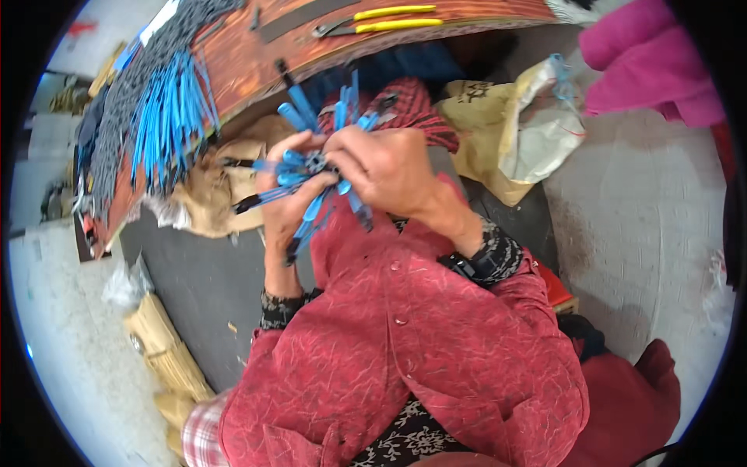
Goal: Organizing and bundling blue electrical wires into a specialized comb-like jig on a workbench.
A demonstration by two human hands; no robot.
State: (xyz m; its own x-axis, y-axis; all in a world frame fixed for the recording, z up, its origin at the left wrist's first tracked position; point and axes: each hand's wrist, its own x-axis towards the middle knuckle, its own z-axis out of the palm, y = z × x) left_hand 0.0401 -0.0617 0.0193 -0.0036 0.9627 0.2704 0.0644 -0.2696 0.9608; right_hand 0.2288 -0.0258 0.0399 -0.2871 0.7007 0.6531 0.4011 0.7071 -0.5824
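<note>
We are holding a bundle [315, 162] of blue strips with dark ends, and it is sitting right in the grip, in front of the chest, its pieces fanning outward on all sides. Our left hand [282, 194] is wrapping it from the left, the fingers bending behind and the thumb lying across the near side, so that grip is closing around the strips. Our right hand [389, 167] is meeting it from the right with its fingers curling in narrowly at the bundle's middle; with the knuckles hiding the tips, we cannot fairly tell whether they are pinching a strip.

Beyond the grip, the table [241, 66] is running across, and pliers [397, 25] with yellow handles are lying on it, near a flat dark strip [307, 17]. To the left of the grip, a blue pile [171, 117] is hanging over the table's edge, and grey strands [117, 132] are lying along its far side. Just left of and below that pile's side of the grip, brown paper [214, 198] is crumpling. To the right of the grip, a sack [478, 136] is slumping open, and farther right a pink cloth [646, 62] is bunching. Below the grip, a red shirt [405, 327] is covering the torso.
</note>
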